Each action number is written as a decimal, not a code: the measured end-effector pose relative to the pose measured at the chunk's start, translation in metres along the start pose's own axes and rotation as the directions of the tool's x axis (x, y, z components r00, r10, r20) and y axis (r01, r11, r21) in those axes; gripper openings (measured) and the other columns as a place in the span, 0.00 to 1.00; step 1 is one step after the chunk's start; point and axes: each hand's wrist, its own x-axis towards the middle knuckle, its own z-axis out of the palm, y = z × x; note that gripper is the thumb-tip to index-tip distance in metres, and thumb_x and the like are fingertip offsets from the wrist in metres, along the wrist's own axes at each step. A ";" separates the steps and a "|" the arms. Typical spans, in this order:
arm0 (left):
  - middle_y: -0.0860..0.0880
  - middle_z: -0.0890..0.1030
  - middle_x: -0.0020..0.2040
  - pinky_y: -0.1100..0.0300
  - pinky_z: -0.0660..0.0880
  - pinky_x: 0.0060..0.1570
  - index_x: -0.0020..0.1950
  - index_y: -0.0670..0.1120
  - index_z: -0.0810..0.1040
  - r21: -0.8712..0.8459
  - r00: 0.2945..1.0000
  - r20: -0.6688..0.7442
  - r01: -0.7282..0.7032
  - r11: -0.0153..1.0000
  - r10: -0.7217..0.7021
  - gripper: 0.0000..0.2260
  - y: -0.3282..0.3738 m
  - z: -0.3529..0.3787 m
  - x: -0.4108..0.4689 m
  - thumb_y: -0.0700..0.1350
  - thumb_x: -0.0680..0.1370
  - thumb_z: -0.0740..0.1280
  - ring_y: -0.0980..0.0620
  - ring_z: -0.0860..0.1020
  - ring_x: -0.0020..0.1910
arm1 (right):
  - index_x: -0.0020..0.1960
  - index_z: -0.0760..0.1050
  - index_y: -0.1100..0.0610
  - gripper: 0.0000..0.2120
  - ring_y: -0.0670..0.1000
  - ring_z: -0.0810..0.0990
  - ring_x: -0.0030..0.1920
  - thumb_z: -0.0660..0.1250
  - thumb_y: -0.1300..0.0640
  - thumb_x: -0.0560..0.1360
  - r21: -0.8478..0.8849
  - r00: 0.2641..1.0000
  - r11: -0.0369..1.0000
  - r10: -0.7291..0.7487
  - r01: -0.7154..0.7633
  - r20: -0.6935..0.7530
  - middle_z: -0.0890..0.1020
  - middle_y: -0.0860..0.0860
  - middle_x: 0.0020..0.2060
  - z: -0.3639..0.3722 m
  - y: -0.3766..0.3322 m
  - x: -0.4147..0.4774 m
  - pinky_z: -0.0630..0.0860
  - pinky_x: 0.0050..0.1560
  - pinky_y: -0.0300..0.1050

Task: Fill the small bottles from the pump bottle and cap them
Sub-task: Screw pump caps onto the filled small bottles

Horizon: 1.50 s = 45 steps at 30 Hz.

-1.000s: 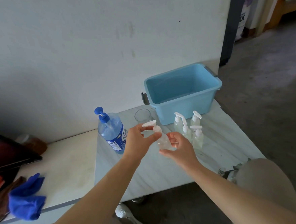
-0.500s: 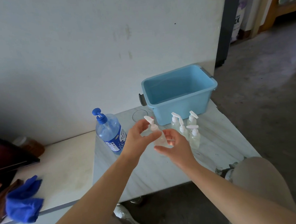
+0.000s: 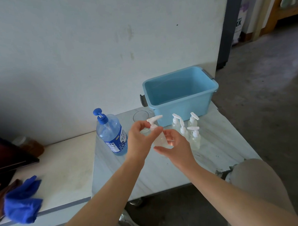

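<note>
My left hand (image 3: pixel 141 140) pinches the white pump cap (image 3: pixel 153 121) at the neck of a small clear bottle (image 3: pixel 159 139). My right hand (image 3: pixel 175 146) holds that bottle's body from the right and below, above the table. The large pump bottle (image 3: pixel 111 133), clear blue with a blue pump head, stands just left of my hands. Several small bottles with white pump caps (image 3: pixel 190 129) stand in a group to the right, in front of the tub.
A light blue plastic tub (image 3: pixel 179 94) stands at the back of the pale table (image 3: pixel 217 143). An empty clear glass (image 3: pixel 140 116) stands behind my left hand. A blue cloth (image 3: pixel 23 201) and a dark tray (image 3: pixel 6 156) lie on the left counter.
The pump cap's nozzle has turned from pointing left to pointing right while both hands hold the small bottle in about the same spot.
</note>
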 end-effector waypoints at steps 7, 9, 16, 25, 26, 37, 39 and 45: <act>0.55 0.77 0.60 0.60 0.72 0.58 0.54 0.59 0.78 -0.038 0.987 0.157 -0.027 0.999 0.033 0.15 -0.002 -0.002 0.000 0.47 0.68 0.70 0.59 0.74 0.60 | 0.55 0.71 0.47 0.21 0.38 0.77 0.46 0.76 0.50 0.67 -0.010 1.000 1.000 -0.003 0.003 0.004 0.78 0.38 0.47 0.000 0.001 0.001 0.69 0.43 0.24; 0.54 0.78 0.56 0.66 0.71 0.54 0.54 0.53 0.77 -0.008 0.999 0.032 -0.011 1.000 0.011 0.16 -0.004 0.001 0.000 0.49 0.68 0.75 0.63 0.74 0.56 | 0.55 0.71 0.46 0.21 0.35 0.76 0.45 0.76 0.50 0.67 -0.019 1.000 1.000 -0.012 0.012 -0.007 0.77 0.37 0.47 0.002 -0.001 0.001 0.68 0.42 0.21; 0.60 0.77 0.54 0.76 0.68 0.46 0.44 0.52 0.81 0.021 0.981 0.138 -0.143 0.990 0.139 0.05 0.004 -0.004 0.006 0.42 0.74 0.72 0.67 0.76 0.50 | 0.56 0.73 0.47 0.20 0.42 0.79 0.52 0.76 0.51 0.68 0.070 0.999 0.997 0.011 -0.015 0.052 0.80 0.41 0.51 -0.005 0.005 0.006 0.74 0.54 0.37; 0.52 0.79 0.53 0.65 0.73 0.47 0.53 0.51 0.74 -0.111 0.998 0.068 -0.005 0.994 0.013 0.14 0.009 0.009 -0.003 0.47 0.71 0.75 0.57 0.77 0.52 | 0.56 0.74 0.49 0.21 0.44 0.80 0.53 0.77 0.52 0.66 0.077 1.000 0.997 0.010 -0.010 0.001 0.82 0.44 0.51 -0.004 0.000 0.006 0.76 0.57 0.43; 0.51 0.79 0.51 0.64 0.72 0.46 0.48 0.51 0.75 -0.077 1.000 -0.006 -0.018 0.997 0.018 0.12 0.009 0.010 -0.003 0.47 0.70 0.76 0.56 0.77 0.49 | 0.56 0.74 0.50 0.21 0.44 0.80 0.53 0.77 0.52 0.66 0.072 1.000 0.997 0.008 -0.008 0.002 0.82 0.45 0.52 -0.005 -0.002 0.007 0.76 0.57 0.42; 0.55 0.77 0.56 0.66 0.72 0.50 0.50 0.54 0.75 -0.004 0.998 0.016 -0.066 0.998 0.066 0.13 0.007 0.010 -0.002 0.49 0.70 0.75 0.61 0.76 0.55 | 0.56 0.73 0.49 0.22 0.42 0.79 0.52 0.77 0.51 0.66 0.047 1.000 0.999 -0.002 0.003 -0.020 0.81 0.43 0.51 -0.004 -0.003 0.004 0.75 0.54 0.38; 0.56 0.78 0.53 0.70 0.70 0.48 0.42 0.50 0.76 0.000 0.992 -0.067 -0.108 0.994 0.108 0.09 0.005 0.010 0.000 0.46 0.69 0.76 0.60 0.77 0.52 | 0.56 0.73 0.48 0.21 0.43 0.79 0.52 0.77 0.51 0.67 0.049 1.000 0.999 -0.003 0.004 -0.005 0.81 0.43 0.51 -0.004 -0.003 0.004 0.75 0.54 0.38; 0.56 0.75 0.63 0.62 0.71 0.59 0.48 0.46 0.83 -0.083 0.956 0.261 -0.113 0.990 0.131 0.05 0.001 0.001 0.011 0.40 0.76 0.68 0.58 0.74 0.61 | 0.57 0.71 0.46 0.19 0.45 0.79 0.52 0.74 0.50 0.69 0.029 1.000 0.999 -0.016 0.015 0.019 0.80 0.42 0.52 -0.010 0.001 0.006 0.74 0.53 0.36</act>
